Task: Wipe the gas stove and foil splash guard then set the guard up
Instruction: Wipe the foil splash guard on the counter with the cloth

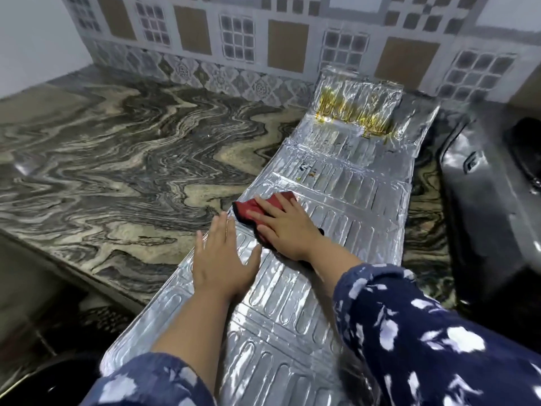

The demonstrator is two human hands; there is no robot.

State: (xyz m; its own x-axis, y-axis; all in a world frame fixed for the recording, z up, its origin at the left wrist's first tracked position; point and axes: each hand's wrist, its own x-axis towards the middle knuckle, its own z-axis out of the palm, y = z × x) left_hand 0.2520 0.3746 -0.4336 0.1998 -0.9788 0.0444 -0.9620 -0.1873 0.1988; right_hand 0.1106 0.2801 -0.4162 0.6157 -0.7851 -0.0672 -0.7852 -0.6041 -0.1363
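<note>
The foil splash guard (345, 200) lies unfolded and flat along the marbled counter, its far panel propped against the tiled wall and streaked with yellow grease. Small dark crumbs sit near the guard's middle. My right hand (285, 230) presses flat on a red cloth (257, 210) at the guard's left edge. My left hand (222, 259) rests palm down on the foil just beside it, fingers spread, holding nothing. The gas stove (491, 206), steel and dark, stands at the right edge of view, partly cut off.
The marbled counter (131, 159) spreads wide to the left of the guard. A patterned tiled wall (234, 39) backs it. The counter's front edge runs diagonally at lower left, with a dark round object (38, 385) below it.
</note>
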